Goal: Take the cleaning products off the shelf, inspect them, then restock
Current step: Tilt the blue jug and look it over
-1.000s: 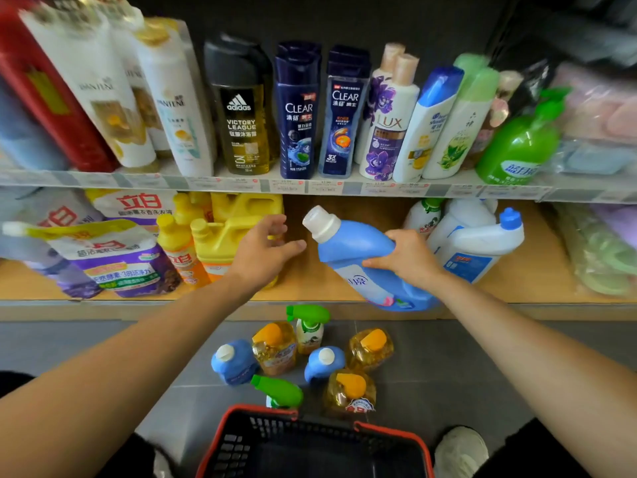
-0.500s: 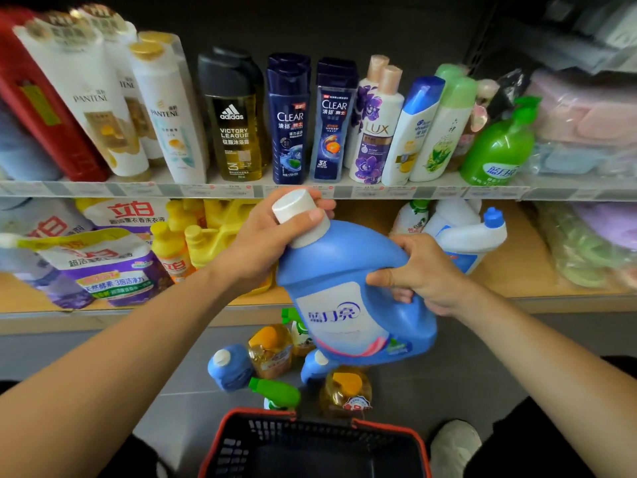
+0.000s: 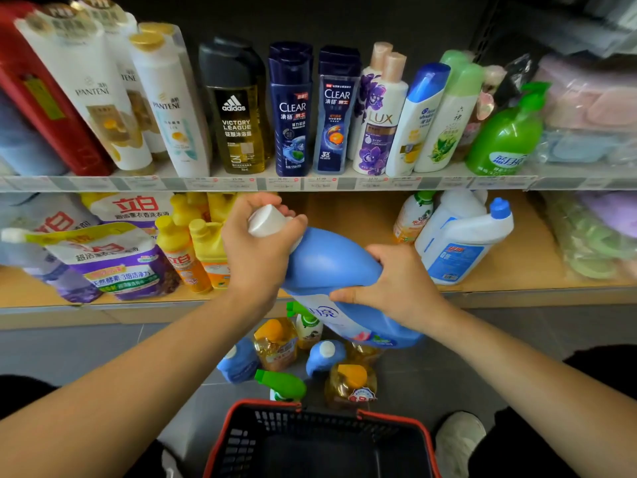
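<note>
Above floor bottles [image 3: 351,382] and a red basket [image 3: 391,416], both hands [image 3: 256,251] [image 3: 396,288] grip the blue jug [image 3: 327,262].

Bare gap on lower shelf [image 3: 351,215] between yellow bottles [image 3: 210,243] and white jugs [image 3: 458,243], capped by upper shelf edge [image 3: 310,183]. Below, crowded floor [image 3: 86,350]: small bottles [image 3: 275,343] just ahead of basket [image 3: 393,417].

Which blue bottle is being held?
The big blue bottle: the left hand grips its white cap and the right hand holds its body. The two small blue bottles stand untouched on the floor.
</note>
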`<state>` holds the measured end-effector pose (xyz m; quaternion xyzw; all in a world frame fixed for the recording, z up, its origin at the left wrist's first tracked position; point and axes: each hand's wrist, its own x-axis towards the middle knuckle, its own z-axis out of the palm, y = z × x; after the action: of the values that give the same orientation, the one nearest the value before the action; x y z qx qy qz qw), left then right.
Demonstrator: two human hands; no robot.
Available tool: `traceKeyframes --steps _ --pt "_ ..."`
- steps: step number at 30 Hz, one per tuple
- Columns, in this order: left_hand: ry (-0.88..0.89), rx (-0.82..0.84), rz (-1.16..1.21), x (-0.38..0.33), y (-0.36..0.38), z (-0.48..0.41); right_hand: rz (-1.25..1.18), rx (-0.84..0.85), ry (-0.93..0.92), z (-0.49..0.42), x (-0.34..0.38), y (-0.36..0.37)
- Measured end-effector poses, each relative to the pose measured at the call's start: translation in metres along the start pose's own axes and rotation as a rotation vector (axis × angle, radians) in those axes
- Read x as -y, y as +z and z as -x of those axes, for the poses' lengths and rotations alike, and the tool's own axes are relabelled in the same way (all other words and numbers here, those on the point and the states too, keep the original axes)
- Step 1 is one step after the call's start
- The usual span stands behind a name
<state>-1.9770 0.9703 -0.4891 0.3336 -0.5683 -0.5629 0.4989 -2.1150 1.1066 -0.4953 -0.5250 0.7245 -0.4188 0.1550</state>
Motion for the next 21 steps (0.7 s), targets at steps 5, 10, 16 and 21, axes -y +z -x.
traceKeyframes --steps 5,10,16,21 --pt "-0.062 0.078 0.009 -0.005 0.000 -0.011 -0.043 0.004 0.052 0.000 0.000 -0.005" --pt "-0.120 0.255 0.047 -0.010 -0.002 -0.015 -0.496 0.253 0.298 -0.004 -0.015 -0.015" --pt "-0.297 0.575 0.279 -0.015 -0.010 -0.023 -0.687 0.523 0.413 -0.012 -0.022 -0.025" --pt "-0.269 0.546 0.232 -0.010 -0.012 -0.022 -0.657 0.506 0.412 -0.008 -0.020 -0.026"
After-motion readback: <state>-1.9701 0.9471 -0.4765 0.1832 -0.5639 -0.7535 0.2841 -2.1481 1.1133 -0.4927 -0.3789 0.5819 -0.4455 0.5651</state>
